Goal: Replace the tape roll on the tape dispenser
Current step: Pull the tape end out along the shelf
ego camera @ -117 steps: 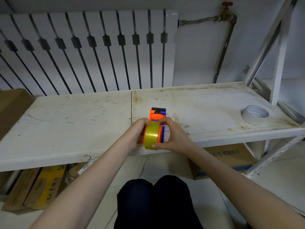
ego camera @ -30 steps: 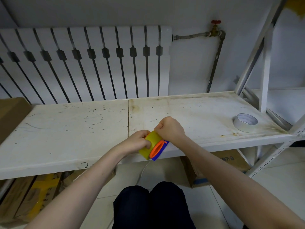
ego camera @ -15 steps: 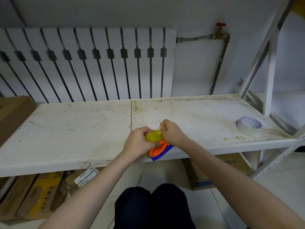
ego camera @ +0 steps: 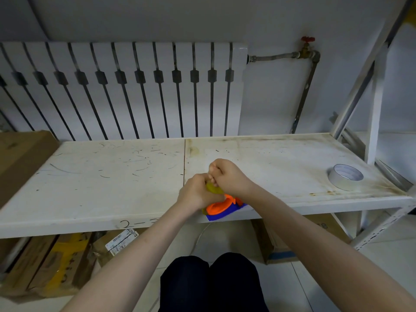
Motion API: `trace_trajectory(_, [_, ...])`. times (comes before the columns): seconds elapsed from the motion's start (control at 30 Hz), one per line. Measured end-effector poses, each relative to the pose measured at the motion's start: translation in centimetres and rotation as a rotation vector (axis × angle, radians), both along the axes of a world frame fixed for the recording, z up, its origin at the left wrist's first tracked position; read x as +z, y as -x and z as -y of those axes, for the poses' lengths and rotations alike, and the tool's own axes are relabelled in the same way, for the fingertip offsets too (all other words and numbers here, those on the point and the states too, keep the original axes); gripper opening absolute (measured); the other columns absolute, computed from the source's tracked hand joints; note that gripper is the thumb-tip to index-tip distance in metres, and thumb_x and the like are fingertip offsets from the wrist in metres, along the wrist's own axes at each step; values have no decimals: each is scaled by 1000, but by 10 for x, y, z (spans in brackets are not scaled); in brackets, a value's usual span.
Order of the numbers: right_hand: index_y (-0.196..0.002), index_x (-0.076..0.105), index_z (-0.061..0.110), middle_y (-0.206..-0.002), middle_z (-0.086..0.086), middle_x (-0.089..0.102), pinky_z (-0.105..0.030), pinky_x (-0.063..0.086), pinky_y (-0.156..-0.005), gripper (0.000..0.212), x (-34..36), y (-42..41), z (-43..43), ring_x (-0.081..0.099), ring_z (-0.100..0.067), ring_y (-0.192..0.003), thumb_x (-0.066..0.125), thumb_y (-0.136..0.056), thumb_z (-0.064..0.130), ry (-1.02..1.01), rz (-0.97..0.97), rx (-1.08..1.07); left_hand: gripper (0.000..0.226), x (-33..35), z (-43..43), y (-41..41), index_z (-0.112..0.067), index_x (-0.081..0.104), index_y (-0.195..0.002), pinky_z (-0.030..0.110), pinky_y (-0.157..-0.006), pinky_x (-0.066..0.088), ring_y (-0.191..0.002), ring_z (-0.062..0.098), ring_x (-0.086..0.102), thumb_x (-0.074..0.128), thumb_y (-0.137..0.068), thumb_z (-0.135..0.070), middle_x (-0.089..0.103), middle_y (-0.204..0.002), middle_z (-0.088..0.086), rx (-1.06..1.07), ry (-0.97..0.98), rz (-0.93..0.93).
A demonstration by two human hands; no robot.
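The orange and blue tape dispenser (ego camera: 221, 209) lies on its side at the front edge of the white shelf (ego camera: 112, 181). A yellowish tape roll (ego camera: 212, 188) sits on it, mostly hidden by my hands. My left hand (ego camera: 195, 194) grips the roll and dispenser from the left. Curled into a fist, my right hand (ego camera: 227, 176) pinches at the top of the roll; what its fingertips hold is hidden. A white tape roll (ego camera: 345, 176) lies flat at the shelf's right end.
A white radiator (ego camera: 121, 91) and a pipe with a red valve (ego camera: 307, 45) stand behind the shelf. The shelf's metal upright (ego camera: 376, 109) rises at the right. Cardboard boxes (ego camera: 45, 264) lie under the shelf, another (ego camera: 20, 158) at left. My knees (ego camera: 211, 282) are below.
The dispenser went from upright between my hands to lying on its side at the shelf edge. My right hand has risen slightly above the roll, fingers curled tight.
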State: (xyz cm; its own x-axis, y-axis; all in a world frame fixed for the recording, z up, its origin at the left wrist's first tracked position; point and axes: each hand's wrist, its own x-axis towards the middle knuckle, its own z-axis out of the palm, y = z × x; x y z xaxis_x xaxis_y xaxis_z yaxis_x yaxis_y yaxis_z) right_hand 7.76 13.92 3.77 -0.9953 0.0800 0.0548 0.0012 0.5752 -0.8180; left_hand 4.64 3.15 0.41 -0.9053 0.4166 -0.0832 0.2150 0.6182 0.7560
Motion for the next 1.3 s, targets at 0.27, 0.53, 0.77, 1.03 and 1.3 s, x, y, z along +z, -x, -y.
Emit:
trace_trajectory(0.27, [-67,48,7,-67,-4,49,-21,44,-62,29,21,-3,-15,47,-11,-62,40,-95,9,303,135,-66,62,-1,8,2,-30,62,-108,37,-81,56,-96,15,61,83,-53,-50,65,-103,-6,-121,25,-20])
trace_trajectory(0.53, [-77,52,19,-67,1,54,-30,46,-73,18,10,-3,-23,54,-13,-69,64,-83,6,119,-59,-183,57,-5,12,1,-22,62,-112,26,-72,46,-95,17,59,84,-61,-34,63,-101,-6,-33,-34,-78])
trace_trajectory(0.77, [-76,52,18,-66,-4,56,-36,52,-73,19,-9,-5,-48,57,-18,-66,64,-83,5,234,-75,-361,69,1,22,16,-24,60,-120,35,-84,54,-105,17,56,88,-56,-28,63,-114,-3,-73,-1,-30])
trace_trajectory(1.03, [-72,52,16,-73,-6,59,-40,54,-82,19,-53,-5,-56,62,-27,-80,59,-83,2,287,33,-578,66,-10,24,19,-22,61,-120,32,-84,51,-111,19,58,86,-59,-30,64,-118,-1,-39,33,-51])
trace_trajectory(1.3, [-80,49,15,-67,5,46,-23,46,-64,18,-33,-4,-53,48,-9,-64,53,-86,-1,85,-82,-381,50,4,1,10,-28,70,-109,39,-85,55,-103,16,62,74,-65,-52,69,-116,-8,-2,141,-251])
